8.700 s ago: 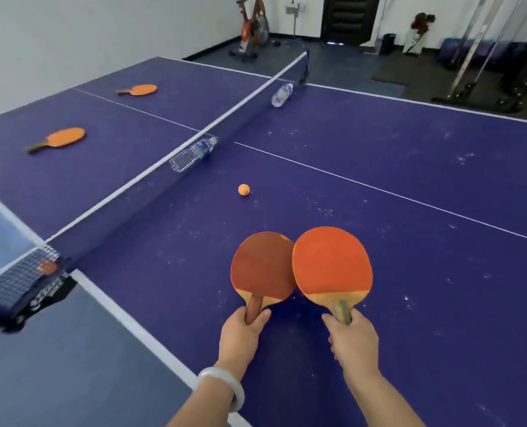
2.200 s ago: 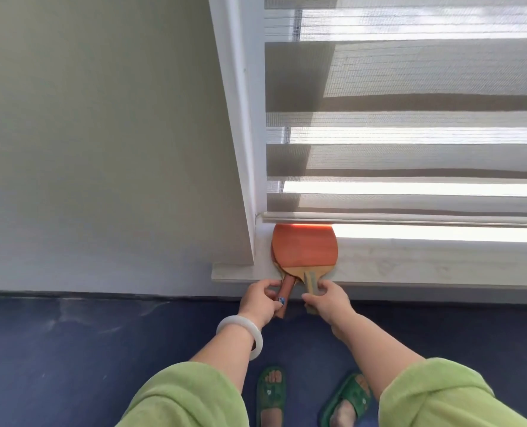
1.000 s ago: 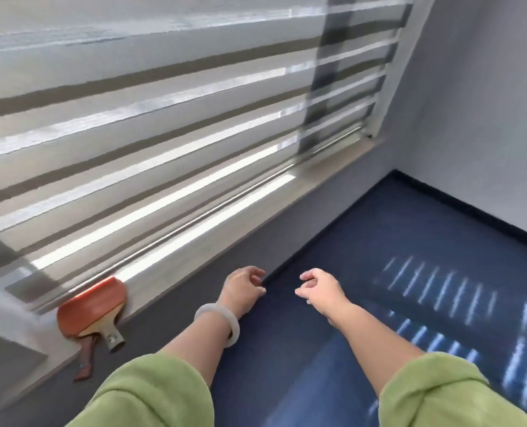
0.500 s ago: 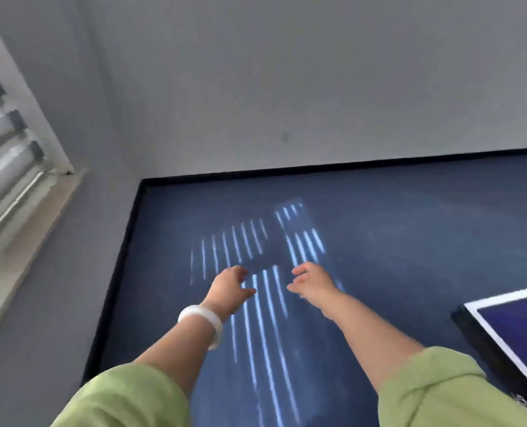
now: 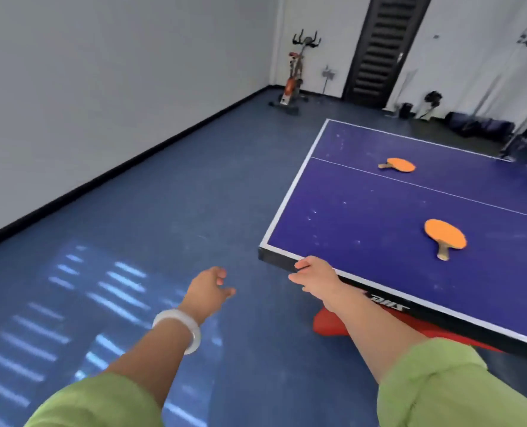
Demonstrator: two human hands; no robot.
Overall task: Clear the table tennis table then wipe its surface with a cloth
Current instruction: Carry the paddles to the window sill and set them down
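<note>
Left arm: stretched forward, forearm bare, green sleeve (image 5: 95, 402) bunched by the elbow.
Left grip (image 5: 208, 291): back of the hand up, fingers loosely curled, thumb out toward the table (image 5: 287, 211); it holds nothing and is left of the table's near corner, apart from it.
Right arm: stretched forward along the table's near edge, forearm bare, sleeve bunched likewise.
Right grip (image 5: 316, 278): at the table's near corner, fingers loosely bent and pointing left, holding nothing; whether the fingertips touch the edge cannot be told.
</note>
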